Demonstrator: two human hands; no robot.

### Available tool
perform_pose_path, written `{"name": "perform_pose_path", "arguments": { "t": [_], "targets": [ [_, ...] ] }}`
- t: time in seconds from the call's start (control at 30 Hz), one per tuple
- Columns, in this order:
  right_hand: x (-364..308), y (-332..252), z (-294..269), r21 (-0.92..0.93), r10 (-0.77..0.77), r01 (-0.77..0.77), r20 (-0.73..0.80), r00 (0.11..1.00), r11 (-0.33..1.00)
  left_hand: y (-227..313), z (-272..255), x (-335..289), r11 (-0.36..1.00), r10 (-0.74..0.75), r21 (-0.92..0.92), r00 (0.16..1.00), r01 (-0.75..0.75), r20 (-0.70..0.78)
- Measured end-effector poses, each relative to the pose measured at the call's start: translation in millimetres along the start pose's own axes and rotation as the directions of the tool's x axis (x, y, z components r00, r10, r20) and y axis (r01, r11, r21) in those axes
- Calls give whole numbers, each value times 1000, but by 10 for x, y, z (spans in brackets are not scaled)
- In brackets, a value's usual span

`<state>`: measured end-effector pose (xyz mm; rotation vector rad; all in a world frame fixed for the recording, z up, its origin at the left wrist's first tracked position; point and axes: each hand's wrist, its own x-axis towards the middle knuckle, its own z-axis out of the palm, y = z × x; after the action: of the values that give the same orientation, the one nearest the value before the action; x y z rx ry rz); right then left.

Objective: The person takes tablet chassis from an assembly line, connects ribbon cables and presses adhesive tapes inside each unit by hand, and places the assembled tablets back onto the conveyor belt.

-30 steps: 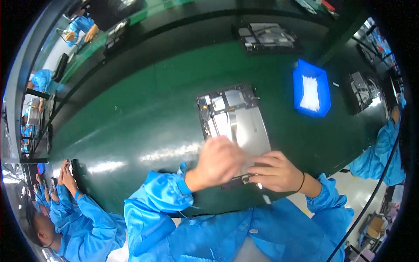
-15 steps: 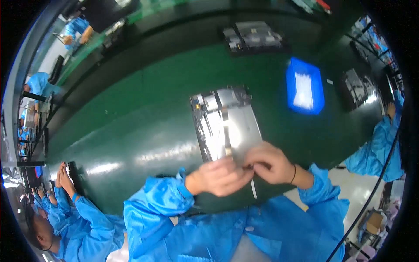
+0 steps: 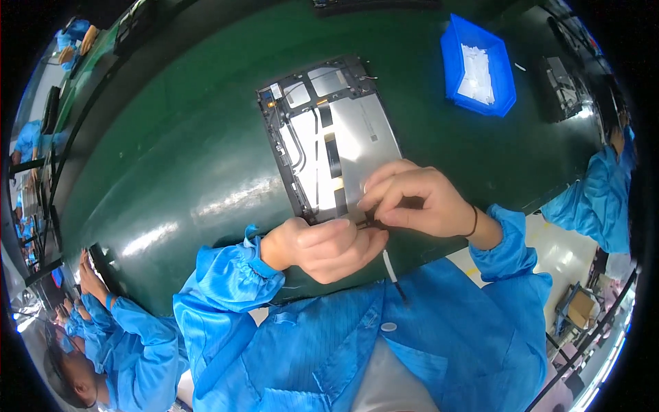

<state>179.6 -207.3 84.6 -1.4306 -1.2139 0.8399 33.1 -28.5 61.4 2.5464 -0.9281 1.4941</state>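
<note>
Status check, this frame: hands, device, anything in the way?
Left hand curled, right hand fingers bent, both at device's near edge. Device open, inner parts showing. Hands hide part of that edge; blue bin apart, off right.

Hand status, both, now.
Left hand: curled at the near edge of the device; hold cannot be told.
Right hand: partly curled, beside the left; hold cannot be told.

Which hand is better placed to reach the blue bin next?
Probably the right hand: it is nearer to the blue bin, which stands on the person's right. The left hand is farther away, at the near edge of the opened device.
</note>
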Motion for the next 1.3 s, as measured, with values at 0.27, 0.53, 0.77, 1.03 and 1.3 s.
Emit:
{"name": "perform_pose_path", "arguments": {
  "t": [0.27, 0.53, 0.77, 1.03, 1.3],
  "targets": [
    [122, -129, -202, -524, -221, 34, -300, 928, 851, -55, -53, 47, 987, -49, -151, 999, 49, 1],
    [-221, 10, -1493, -850, -408, -525, -464, 786, -46, -353, 219, 226, 561, -706, -236, 607, 793, 365],
    [-217, -155, -293, -954, -290, -101, -186, 939, 283, -339, 240, 90, 545, -731, -152, 556, 825, 394],
    [-324, -134, 467, -878, -210, -76, -196, 958, 473, -365, 230, 74, 562, -710, -133, 558, 817, 430],
    [-262, -134, 482, -851, -179, -123, -245, 953, 511, -368, 225, 66, 569, -704, -129, 562, 812, 434]
  ]
}}
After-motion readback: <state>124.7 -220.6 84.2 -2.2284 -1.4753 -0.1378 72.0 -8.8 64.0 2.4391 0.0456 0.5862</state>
